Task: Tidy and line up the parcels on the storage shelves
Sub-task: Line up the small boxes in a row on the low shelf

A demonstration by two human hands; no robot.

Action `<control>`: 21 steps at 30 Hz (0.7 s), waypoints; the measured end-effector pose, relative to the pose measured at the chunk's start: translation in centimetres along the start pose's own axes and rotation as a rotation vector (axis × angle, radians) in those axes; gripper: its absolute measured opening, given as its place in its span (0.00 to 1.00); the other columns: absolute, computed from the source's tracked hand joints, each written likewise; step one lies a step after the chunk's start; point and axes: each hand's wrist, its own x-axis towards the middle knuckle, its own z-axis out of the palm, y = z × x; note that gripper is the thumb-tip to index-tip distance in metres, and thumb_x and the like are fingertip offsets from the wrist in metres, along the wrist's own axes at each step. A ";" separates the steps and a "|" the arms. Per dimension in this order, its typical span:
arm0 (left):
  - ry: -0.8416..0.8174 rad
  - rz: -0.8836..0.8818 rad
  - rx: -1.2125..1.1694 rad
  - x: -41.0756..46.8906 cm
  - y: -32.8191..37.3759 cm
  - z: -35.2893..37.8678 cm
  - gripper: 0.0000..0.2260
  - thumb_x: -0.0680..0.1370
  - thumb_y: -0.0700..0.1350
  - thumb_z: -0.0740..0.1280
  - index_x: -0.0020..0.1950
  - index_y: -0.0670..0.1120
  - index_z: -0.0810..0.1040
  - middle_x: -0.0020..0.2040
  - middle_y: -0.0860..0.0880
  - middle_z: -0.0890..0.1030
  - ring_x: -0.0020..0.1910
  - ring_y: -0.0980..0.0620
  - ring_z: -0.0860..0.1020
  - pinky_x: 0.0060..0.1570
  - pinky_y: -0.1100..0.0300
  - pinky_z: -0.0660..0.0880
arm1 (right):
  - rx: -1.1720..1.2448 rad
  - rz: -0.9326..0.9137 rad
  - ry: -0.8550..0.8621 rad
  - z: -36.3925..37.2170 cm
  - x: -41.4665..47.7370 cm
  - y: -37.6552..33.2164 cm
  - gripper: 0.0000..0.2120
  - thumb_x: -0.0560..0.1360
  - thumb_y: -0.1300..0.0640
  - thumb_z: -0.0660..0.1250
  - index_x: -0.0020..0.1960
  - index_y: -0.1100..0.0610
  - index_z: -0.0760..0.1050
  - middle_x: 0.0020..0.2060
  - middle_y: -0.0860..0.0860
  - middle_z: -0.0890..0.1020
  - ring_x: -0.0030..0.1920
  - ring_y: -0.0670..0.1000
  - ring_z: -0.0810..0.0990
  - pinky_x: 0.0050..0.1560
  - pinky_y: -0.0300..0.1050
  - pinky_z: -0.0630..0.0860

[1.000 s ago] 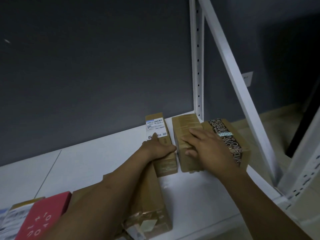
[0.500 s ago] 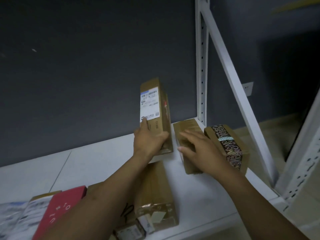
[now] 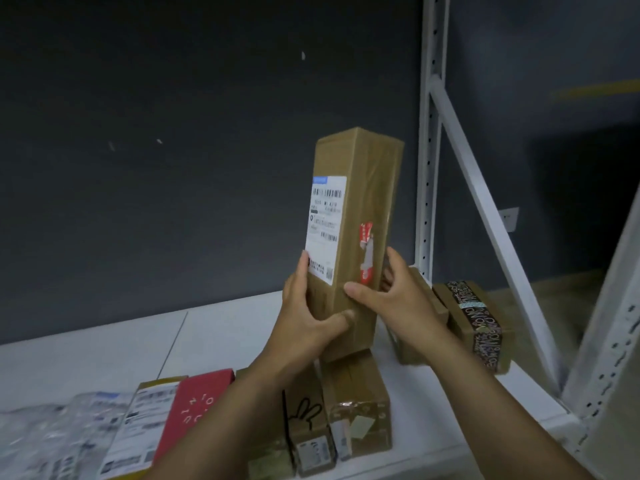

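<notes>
The scene is dimly lit, with a cool grey cast. Little detail is kept in the dark wall (image 3: 173, 150); the white shelf (image 3: 104, 351) is rendered brightest. A deep shadow is seen at the right. The rack post (image 3: 428, 168) is bowed by wide-angle distortion, and the plastic-wrapped parcel (image 3: 41, 438) at lower left is blurred.

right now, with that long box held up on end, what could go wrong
Both the left hand and right hand grip the labelled cardboard parcel only near its lower end, so the tall top could swing or slip. Its bottom hangs close over the taped box near the shelf front edge and might nudge it off.
</notes>
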 end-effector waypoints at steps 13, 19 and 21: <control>0.114 0.105 0.080 -1.9 2.3 -9.1 0.43 0.70 0.46 0.77 0.73 0.69 0.53 0.66 0.73 0.65 0.63 0.67 0.70 0.49 0.72 0.72 | 0.104 -0.054 -0.271 5.0 -2.6 -8.5 0.19 0.69 0.39 0.64 0.58 0.27 0.64 0.50 0.24 0.76 0.51 0.30 0.75 0.42 0.28 0.75; 0.139 0.069 0.196 -3.6 1.1 -10.4 0.32 0.76 0.40 0.69 0.77 0.53 0.60 0.69 0.57 0.70 0.63 0.59 0.71 0.44 0.81 0.69 | 0.070 -0.032 -0.391 6.0 -3.9 -8.9 0.40 0.55 0.21 0.66 0.64 0.18 0.54 0.60 0.22 0.68 0.62 0.37 0.70 0.56 0.40 0.76; 0.155 0.074 0.246 -3.8 1.0 -10.1 0.29 0.77 0.40 0.69 0.75 0.51 0.64 0.66 0.56 0.73 0.63 0.56 0.73 0.42 0.82 0.69 | 0.141 0.003 -0.385 5.6 -4.1 -8.7 0.38 0.55 0.23 0.67 0.63 0.21 0.57 0.57 0.24 0.73 0.62 0.41 0.73 0.57 0.44 0.77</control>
